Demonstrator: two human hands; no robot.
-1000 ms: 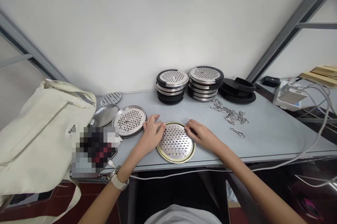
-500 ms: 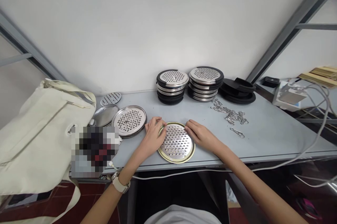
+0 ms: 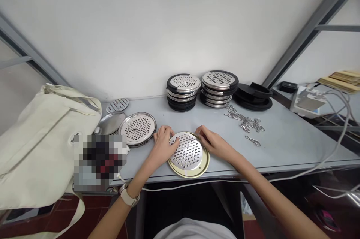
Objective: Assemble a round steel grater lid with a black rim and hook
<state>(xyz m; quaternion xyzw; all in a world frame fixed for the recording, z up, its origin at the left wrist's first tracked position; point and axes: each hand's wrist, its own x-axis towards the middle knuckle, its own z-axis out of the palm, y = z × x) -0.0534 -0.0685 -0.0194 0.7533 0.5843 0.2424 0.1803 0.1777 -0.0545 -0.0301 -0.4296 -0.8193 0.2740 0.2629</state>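
A round metal grater disc (image 3: 187, 151) with raised teeth lies off-centre over a shallow gold-coloured round dish (image 3: 206, 163), whose bare surface shows at the lower right. My left hand (image 3: 164, 143) grips the disc's upper left edge, thumb on top and fingers curled behind the rim. My right hand (image 3: 212, 141) has its fingers bent and closed on the dish's upper right rim; its fingertips are partly hidden. Left of my left hand, a stack topped by a larger grater plate (image 3: 140, 129) rests on the grey table (image 3: 157, 109).
Two stacks of graters with black rims (image 3: 184, 91) stand against the wall. Black round parts (image 3: 253, 96) and several metal clips (image 3: 247, 122) lie at right. A cream bag (image 3: 36, 145) fills the left side. A white cable (image 3: 225, 181) runs along the front edge.
The grater disc has shifted up and left within the dish, uncovering gold surface at its lower right. My left thumb has moved onto the disc; my right fingers have curled more.
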